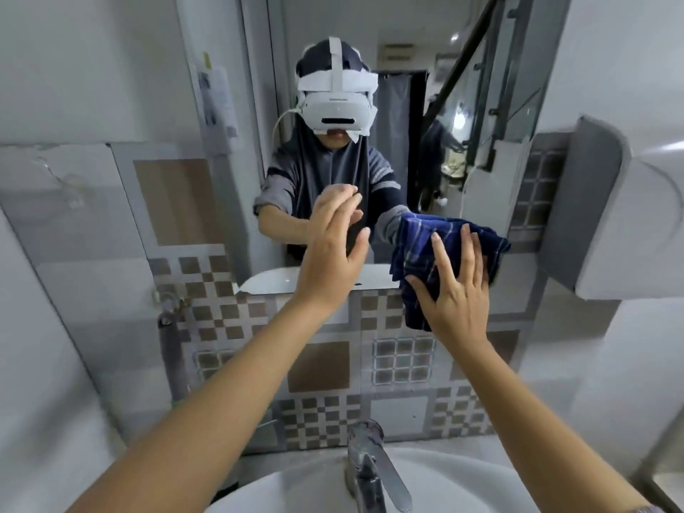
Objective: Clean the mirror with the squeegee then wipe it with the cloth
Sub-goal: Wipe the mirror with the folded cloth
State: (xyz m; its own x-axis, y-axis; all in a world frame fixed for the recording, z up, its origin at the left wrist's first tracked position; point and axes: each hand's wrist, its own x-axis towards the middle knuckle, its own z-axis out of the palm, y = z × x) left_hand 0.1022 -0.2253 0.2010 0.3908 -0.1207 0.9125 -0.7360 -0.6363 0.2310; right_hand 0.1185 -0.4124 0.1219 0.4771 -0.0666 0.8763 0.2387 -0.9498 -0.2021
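Here the right hand (457, 290) spreads flat on the blue checked cloth (425, 246), pressing it to the mirror (399, 105) at the lower right corner. The left hand (333, 249), open with fingers together, rests on the glass at about nine o'clock from the cloth. Unwiped glass stretches toward twelve o'clock, so the right hand is nearer. No squeegee shows; the mirror's top is cut off.

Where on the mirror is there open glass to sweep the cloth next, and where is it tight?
Open glass lies above the cloth, up the mirror's right side, and along the upper left strip beside its left edge. It is tight low down: the left hand rests flat at the center, the right hand presses the cloth at the lower right corner, overhanging the tiles.
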